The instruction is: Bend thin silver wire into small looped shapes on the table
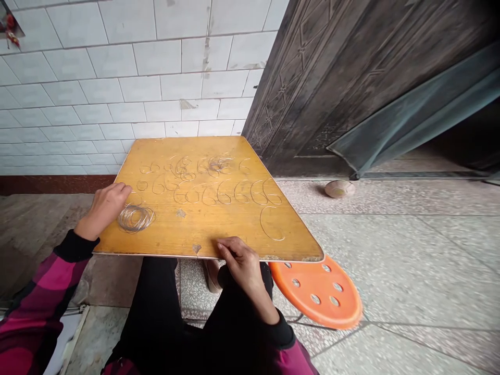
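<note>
At the left edge of a yellow wooden tabletop (222, 224), my left hand (106, 204) has its fingers pressed together; anything in them is too small to make out. Just beside it lies a coil of thin wire (125, 226). My right hand (242, 260) is at the near edge, thumb and fingers closed in a pinch whose contents I cannot make out. Several thin wires bent into hooked curves, such as one wire curve (261, 225) on the right, are spread over the board. Farther back lies a tangled bunch of wire (220, 165).
An orange round stool (324, 307) with holes stands under the right corner of the table. White tiled wall (167, 57) rises behind, with a dark carved door (312, 104) and a grey-blue cloth (414, 109) to the right. A pale rounded object (339, 189) lies on the floor.
</note>
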Demonstrator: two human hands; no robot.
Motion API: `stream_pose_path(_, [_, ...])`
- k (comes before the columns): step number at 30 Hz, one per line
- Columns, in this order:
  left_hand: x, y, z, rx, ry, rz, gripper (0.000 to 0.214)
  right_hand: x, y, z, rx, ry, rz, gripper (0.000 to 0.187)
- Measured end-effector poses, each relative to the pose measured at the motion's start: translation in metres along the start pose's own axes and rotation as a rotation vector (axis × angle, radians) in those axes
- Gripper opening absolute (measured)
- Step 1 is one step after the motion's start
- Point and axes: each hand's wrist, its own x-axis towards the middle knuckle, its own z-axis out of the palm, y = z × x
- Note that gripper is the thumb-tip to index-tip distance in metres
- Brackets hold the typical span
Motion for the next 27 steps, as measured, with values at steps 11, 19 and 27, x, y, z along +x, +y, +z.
stream_pose_path(11, [0.022,-0.004,0.015,-0.179,0.083,0.151,0.028,0.108,-0.061,0.036,0.153,-0.209,-0.186,0.020])
stream_pose_path(19, [0.012,0.005,0.029,-0.372,0.266,0.213,0.027,0.170,-0.093,0.151,0.165,-0.407,-0.222,0.016])
stream_pose_path(27, [0.014,-0.046,0.095,-0.832,0.184,-0.555,0.026,0.157,-0.061,0.175,0.483,-0.409,-0.030,0.016])
